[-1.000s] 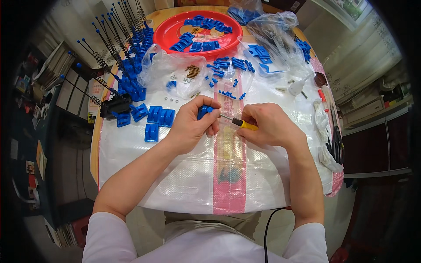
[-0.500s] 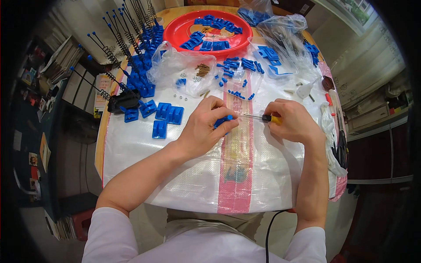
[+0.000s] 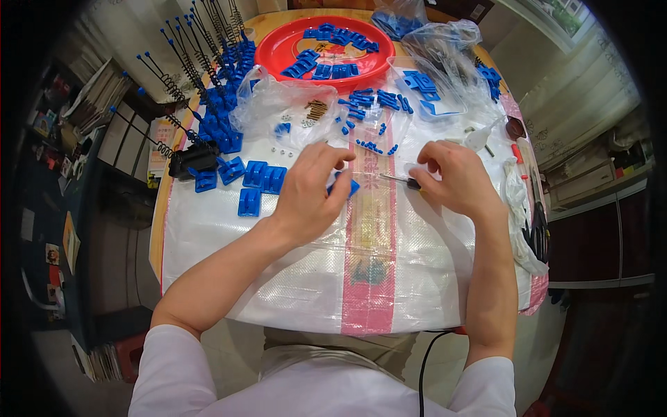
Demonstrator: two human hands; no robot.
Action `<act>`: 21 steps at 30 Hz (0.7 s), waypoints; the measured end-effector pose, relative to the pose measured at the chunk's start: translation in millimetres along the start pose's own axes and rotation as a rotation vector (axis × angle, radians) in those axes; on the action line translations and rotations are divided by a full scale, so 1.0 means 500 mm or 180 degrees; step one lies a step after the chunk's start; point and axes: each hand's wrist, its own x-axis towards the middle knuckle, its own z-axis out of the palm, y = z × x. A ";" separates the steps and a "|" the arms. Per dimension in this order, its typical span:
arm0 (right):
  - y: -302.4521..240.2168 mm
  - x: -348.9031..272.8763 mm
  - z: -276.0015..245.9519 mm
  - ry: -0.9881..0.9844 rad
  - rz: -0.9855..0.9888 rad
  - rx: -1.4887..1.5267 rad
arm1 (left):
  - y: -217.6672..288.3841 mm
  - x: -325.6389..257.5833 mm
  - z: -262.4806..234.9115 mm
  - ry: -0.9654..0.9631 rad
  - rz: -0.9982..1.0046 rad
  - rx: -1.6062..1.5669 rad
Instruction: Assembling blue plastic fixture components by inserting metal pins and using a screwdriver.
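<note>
L hand (image 3: 309, 191) pinches small blue part (image 3: 349, 186); R hand (image 3: 451, 177) grips screwdriver (image 3: 399, 181), shaft lying horizontal, tip aimed left at part, near.

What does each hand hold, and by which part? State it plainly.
The right hand grips a screwdriver by its handle, with the metal shaft pointing left. The left hand pinches a small blue plastic part at its edge; the fingers hide most of it.
</note>
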 end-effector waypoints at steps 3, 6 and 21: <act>0.003 0.004 0.018 0.0246 -0.0030 0.0058 | 0.025 0.006 -0.013 -0.0113 -0.0174 -0.0329; -0.006 0.002 0.023 0.0255 -0.0038 0.0013 | 0.039 0.000 -0.010 -0.0309 -0.0340 -0.0499; -0.012 0.003 0.035 0.0519 -0.0322 0.0080 | 0.079 0.013 -0.087 -0.1436 -0.0267 0.1112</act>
